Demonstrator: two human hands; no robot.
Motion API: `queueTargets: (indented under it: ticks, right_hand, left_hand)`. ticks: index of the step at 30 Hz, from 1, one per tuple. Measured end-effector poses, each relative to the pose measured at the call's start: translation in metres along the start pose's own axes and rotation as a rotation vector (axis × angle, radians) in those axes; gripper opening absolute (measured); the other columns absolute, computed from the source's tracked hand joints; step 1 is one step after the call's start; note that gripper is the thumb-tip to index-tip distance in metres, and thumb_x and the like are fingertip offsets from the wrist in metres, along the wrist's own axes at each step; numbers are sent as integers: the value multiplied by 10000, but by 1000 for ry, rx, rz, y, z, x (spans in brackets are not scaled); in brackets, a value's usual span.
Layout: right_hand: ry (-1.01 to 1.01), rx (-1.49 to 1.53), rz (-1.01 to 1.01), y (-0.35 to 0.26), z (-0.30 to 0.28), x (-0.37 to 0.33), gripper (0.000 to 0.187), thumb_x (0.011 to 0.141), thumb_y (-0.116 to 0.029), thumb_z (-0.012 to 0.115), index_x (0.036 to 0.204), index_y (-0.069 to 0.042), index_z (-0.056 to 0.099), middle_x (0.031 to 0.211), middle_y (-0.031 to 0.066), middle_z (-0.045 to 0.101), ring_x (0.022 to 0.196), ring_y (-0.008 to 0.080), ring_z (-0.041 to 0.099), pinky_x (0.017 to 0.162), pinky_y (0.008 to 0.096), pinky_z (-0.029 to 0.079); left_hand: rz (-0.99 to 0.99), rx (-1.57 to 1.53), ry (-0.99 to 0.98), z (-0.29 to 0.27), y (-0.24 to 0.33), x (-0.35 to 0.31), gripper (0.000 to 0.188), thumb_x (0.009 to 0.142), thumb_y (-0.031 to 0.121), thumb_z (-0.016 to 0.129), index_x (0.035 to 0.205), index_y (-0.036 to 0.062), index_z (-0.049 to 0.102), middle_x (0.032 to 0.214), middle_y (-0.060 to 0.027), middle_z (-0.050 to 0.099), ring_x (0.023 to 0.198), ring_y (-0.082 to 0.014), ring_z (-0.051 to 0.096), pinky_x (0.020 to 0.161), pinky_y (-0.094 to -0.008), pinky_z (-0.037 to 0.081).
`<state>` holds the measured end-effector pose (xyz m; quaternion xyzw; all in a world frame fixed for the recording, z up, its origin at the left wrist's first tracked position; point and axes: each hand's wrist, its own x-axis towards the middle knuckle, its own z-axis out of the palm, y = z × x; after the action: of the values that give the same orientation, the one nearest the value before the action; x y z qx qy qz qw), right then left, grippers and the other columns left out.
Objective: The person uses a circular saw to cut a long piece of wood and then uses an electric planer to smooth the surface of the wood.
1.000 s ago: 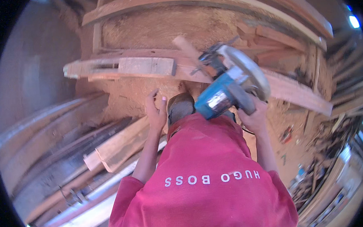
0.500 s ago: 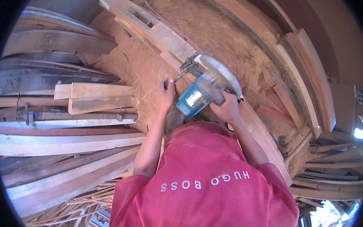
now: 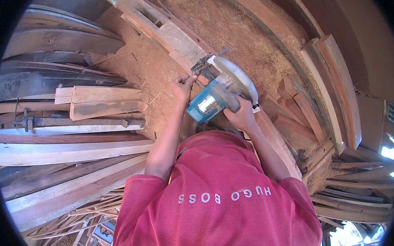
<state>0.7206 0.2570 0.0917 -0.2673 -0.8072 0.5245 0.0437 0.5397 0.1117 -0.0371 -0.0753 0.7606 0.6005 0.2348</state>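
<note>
A circular saw (image 3: 204, 103) with a teal motor body and a silver blade guard rests on a long wooden beam (image 3: 180, 38). My right hand (image 3: 242, 115) is closed around the saw's dark rear handle. On the saw's other side, my left hand (image 3: 182, 86) has thumb and fingers pinched at the dark metal parts by the front of the base. What sits between those fingertips is too small to make out. Part of the beam is hidden under the saw and my body, and it shows again beyond my right forearm.
Stacked planks (image 3: 73, 149) fill the left side, with two lighter timber blocks (image 3: 106, 101) jutting toward the beam. Sawdust (image 3: 241, 31) covers the ground. Short offcuts (image 3: 300, 104) and curved timbers (image 3: 338, 91) lie to the right. A metal clamp (image 3: 27, 123) sits among the planks.
My left hand has come up closer to the front of the saw, its fingertips now at the metal parts. The saw has shifted slightly left in view, my right hand still on its handle.
</note>
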Motion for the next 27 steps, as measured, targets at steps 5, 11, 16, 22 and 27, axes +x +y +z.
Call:
queueTargets:
  ticks: [5, 11, 16, 22, 27]
  right_hand:
    - [-12, 5, -19, -1, -4, 4, 396, 767, -170, 742, 1100, 29, 666, 943, 254, 702, 906, 377, 707, 804, 408, 535]
    - [-68, -1, 4, -7, -5, 6, 437, 742, -126, 674, 1144, 40, 630, 951, 237, 684, 901, 354, 688, 838, 393, 516]
    - [-33, -23, -17, -3, -2, 8, 417, 739, -131, 679, 1118, 38, 632, 938, 250, 673, 890, 385, 681, 823, 403, 517]
    - [-64, -17, 10, -5, -2, 11, 402, 741, -142, 690, 1093, 46, 635, 919, 245, 676, 873, 377, 687, 812, 410, 521]
    - [-59, -9, 8, -14, -1, 19, 394, 744, -145, 690, 1089, 42, 647, 911, 249, 684, 869, 384, 694, 805, 411, 527]
  left_hand:
    - [4, -20, 17, 3, 0, 1, 353, 771, 212, 886, 905, -67, 716, 753, -60, 679, 658, -111, 592, 595, -268, 479]
    - [20, 21, 63, 2, -7, 5, 368, 755, 213, 897, 910, -72, 723, 771, -65, 686, 667, -126, 596, 618, -280, 488]
    - [17, 63, 47, 2, -2, 9, 386, 749, 220, 901, 928, -75, 728, 777, -74, 685, 683, -137, 599, 638, -293, 495]
    - [116, 109, 77, 1, -3, 10, 343, 795, 243, 873, 906, -47, 727, 743, -45, 672, 639, -110, 572, 595, -276, 478]
    - [120, 107, 80, 1, 0, 18, 332, 807, 239, 863, 911, -46, 728, 728, -36, 666, 625, -99, 562, 585, -257, 465]
